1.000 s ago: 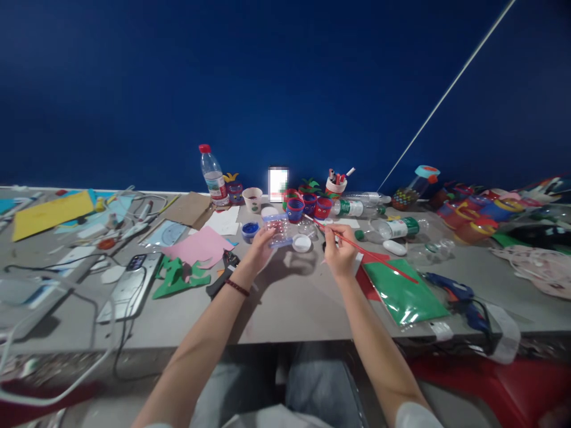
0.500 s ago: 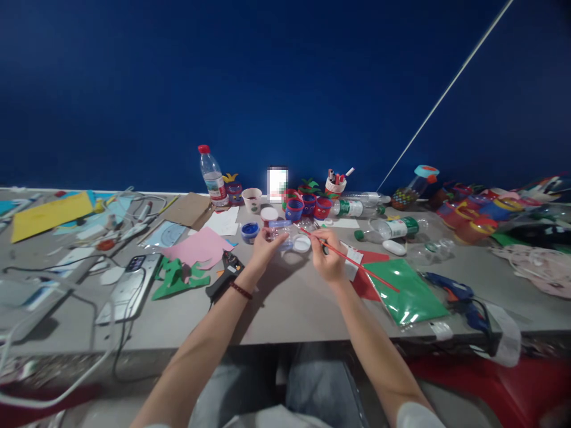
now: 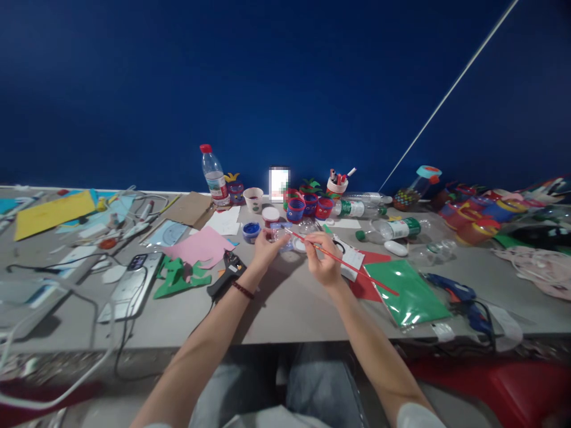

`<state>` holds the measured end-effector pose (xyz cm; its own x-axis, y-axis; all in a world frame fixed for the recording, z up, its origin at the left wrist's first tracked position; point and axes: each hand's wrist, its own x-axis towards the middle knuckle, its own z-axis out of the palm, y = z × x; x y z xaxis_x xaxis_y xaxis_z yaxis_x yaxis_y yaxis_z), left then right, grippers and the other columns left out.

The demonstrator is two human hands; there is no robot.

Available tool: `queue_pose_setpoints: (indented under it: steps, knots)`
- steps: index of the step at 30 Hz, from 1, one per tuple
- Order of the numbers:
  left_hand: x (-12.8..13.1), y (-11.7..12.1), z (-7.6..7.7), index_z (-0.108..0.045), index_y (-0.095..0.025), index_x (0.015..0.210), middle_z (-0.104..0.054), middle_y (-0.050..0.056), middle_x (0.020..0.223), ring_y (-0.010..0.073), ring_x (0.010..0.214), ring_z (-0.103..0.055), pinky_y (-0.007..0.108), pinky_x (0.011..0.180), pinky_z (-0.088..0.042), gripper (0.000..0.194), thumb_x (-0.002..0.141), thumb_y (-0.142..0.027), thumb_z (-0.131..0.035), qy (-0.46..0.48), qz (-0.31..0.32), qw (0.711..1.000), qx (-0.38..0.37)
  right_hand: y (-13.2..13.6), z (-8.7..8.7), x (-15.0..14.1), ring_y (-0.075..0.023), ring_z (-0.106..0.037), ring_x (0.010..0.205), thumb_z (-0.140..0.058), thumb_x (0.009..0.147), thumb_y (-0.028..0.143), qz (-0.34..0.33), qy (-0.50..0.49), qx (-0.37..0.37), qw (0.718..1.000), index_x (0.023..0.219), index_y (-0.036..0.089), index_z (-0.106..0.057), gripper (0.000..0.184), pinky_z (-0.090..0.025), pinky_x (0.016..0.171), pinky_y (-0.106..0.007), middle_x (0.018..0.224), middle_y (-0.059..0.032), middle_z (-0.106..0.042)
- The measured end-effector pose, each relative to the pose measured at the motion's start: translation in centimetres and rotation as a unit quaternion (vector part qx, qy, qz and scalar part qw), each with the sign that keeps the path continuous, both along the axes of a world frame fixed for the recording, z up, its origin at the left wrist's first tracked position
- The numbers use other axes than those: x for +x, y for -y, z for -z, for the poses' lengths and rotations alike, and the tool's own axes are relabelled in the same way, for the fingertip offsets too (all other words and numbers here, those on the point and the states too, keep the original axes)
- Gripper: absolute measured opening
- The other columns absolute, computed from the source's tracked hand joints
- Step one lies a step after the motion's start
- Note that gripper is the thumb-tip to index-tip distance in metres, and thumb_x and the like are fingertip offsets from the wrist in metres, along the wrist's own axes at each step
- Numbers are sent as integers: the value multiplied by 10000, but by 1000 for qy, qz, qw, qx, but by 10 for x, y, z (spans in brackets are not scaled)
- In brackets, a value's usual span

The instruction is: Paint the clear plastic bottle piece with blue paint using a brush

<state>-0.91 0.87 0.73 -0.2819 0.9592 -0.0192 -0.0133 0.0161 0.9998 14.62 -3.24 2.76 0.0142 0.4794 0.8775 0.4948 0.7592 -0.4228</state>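
My left hand (image 3: 264,249) is closed around a clear cut plastic bottle piece (image 3: 282,236) with a blue rim, held just above the grey table (image 3: 285,309). My right hand (image 3: 325,259) pinches a thin red-handled paintbrush (image 3: 348,263); its tip reaches left to the plastic piece. A small pot of blue paint (image 3: 251,231) stands just left of my left hand, and a white pot with red inside (image 3: 270,215) sits behind it.
Behind my hands stand painted blue and red cups (image 3: 308,206), a water bottle (image 3: 213,176) and lying bottles (image 3: 395,227). Pink paper (image 3: 200,245), green cut-outs (image 3: 175,277) and a black tool (image 3: 226,273) lie left; green sheet (image 3: 410,294) and a blue glue gun (image 3: 455,293) right.
Both hands have drawn closer together and slightly toward me. The right hand moved left, and the brush tip went from near the cups to the plastic piece.
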Motion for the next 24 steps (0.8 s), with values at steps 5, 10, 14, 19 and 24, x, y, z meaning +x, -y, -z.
queue_pose_setpoints:
  steps: [5, 10, 14, 19, 24]
  knots:
    - [0, -1, 2, -539, -190, 758, -562, -14, 716, 139, 681, -516, 300, 681, -437, 489, 489, -428, -871, -22, -13, 1000, 10, -1, -1, 2, -200, -698, 813, -532, 951, 260, 15, -7, -29, 999, 904, 242, -604, 88, -577, 743, -348, 850, -41, -714]
    - [-2, -3, 4, -550, -182, 787, -573, -6, 748, 147, 718, -535, 302, 714, -440, 504, 494, -445, -864, -34, -28, 999, 24, -3, -1, 6, -194, -701, 784, -532, 958, 302, 32, -34, -58, 997, 895, 231, -600, 116, -572, 722, -328, 821, -39, -720]
    - [-3, -4, 4, -558, -183, 814, -578, -1, 754, 141, 700, -517, 296, 689, -429, 516, 510, -480, -850, -20, -12, 999, 32, -8, 3, 12, -198, -698, 772, -535, 958, 318, 37, -69, -82, 994, 891, 219, -602, 137, -562, 713, -327, 805, -44, -716]
    - [-3, -4, 3, -544, -187, 798, -593, 1, 765, 136, 688, -534, 294, 682, -439, 538, 501, -512, -853, 14, 12, 999, 36, -12, 6, 19, -193, -680, 729, -540, 951, 329, 72, -81, -78, 991, 877, 221, -601, 144, -547, 684, -316, 786, -32, -709]
    - [0, -4, 5, -542, -189, 774, -570, -10, 738, 128, 674, -507, 281, 656, -425, 508, 491, -461, -864, -12, -9, 999, 42, -8, 5, 15, -206, -688, 787, -534, 950, 300, 71, -44, -50, 995, 884, 232, -597, 114, -564, 727, -343, 820, -47, -707]
